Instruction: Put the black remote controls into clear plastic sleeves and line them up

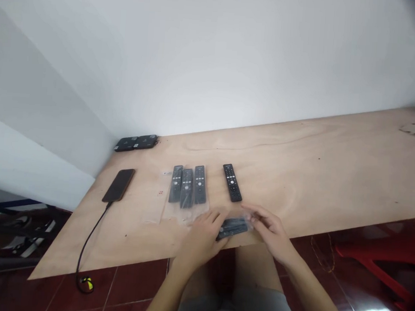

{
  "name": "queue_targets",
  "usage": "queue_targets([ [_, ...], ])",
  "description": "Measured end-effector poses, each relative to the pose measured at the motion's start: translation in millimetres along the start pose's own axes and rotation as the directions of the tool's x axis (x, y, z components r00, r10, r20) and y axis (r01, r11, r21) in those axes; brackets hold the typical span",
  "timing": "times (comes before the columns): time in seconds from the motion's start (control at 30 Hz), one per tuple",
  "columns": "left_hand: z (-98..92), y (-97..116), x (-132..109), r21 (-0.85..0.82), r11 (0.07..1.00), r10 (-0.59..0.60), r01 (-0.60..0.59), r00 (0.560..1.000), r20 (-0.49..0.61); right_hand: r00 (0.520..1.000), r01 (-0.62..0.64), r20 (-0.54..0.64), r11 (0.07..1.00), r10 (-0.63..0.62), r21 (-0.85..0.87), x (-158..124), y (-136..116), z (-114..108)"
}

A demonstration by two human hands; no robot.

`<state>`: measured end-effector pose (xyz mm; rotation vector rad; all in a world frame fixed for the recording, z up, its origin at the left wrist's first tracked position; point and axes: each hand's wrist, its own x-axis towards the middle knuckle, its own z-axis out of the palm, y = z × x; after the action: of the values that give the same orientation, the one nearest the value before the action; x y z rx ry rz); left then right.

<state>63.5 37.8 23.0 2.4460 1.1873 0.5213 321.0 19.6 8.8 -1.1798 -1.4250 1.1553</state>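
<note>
A remote control in a clear plastic bag [236, 227] lies slantwise at the table's front edge, between my hands. My left hand [204, 236] grips its left end, thumb below and fingers over the top. At the other end, my right hand [271, 232] pinches the loose plastic between thumb and fingers. Just beyond sits a black remote control [232, 182] with no bag visible around it. To its left are three bagged remotes: a left one [175, 184], a middle one [186, 188] and a right one [200, 184].
A flat clear plastic bag [155, 204] lies left of the remotes. Farther left is a phone [119, 185] with a black cable [89, 242] hanging over the edge. Two black boxes [136, 143] stand by the wall. A red stool [381, 262] is at right.
</note>
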Motion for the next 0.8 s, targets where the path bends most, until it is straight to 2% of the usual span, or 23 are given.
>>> queue_targets([
  [0.1,2.2,-1.3,0.9,0.002,1.0,-0.024,0.024,1.0,0.011,0.997,0.066,-0.027,0.995,-0.068,-0.073,1.9,-4.6,-6.1],
  [0.2,4.7,-1.2,1.0,0.002,1.0,-0.01,0.01,1.0,0.011,0.988,0.144,-0.018,0.943,-0.156,-0.302,1.1,-4.7,-14.9],
  [0.3,9.2,6.1,5.1,-0.001,0.999,0.032,-0.032,0.999,-0.001,0.972,0.233,0.127,0.853,-0.197,-0.466,-5.0,-4.5,-20.4],
  [0.37,11.6,13.6,9.3,-0.005,0.999,0.052,-0.052,0.999,-0.012,0.953,0.272,0.249,0.849,-0.173,-0.454,-10.2,-5.2,-23.9],
  [0.43,10.2,19.7,12.1,-0.012,0.997,0.073,-0.074,0.997,-0.031,0.943,0.264,0.3,0.872,-0.144,-0.412,-15.4,-5.5,-29.6],
  [0.53,-1.4,18.1,8.7,-0.011,0.994,0.11,-0.112,0.987,-0.114,0.957,0.247,0.254,0.863,-0.144,-0.441,-23.8,-3.6,-40.5],
  [0.63,-17.0,-2.3,-3.3,0.041,0.995,0.097,-0.089,0.946,-0.31,0.964,0.264,0.179,0.796,-0.197,-0.545,-33.6,2.0,-40.3],
  [0.73,-23.2,-32.5,-16.0,0.131,0.991,0.023,0.042,0.889,-0.457,0.956,0.274,0.091,0.733,-0.28,-0.623,-41.8,9.9,-18.8],
  [0.8,-20.1,-48.3,-21.3,0.186,0.976,-0.016,0.114,0.888,-0.46,0.95,0.255,0.032,0.712,-0.311,-0.655,-43.7,14.5,3.3],
])
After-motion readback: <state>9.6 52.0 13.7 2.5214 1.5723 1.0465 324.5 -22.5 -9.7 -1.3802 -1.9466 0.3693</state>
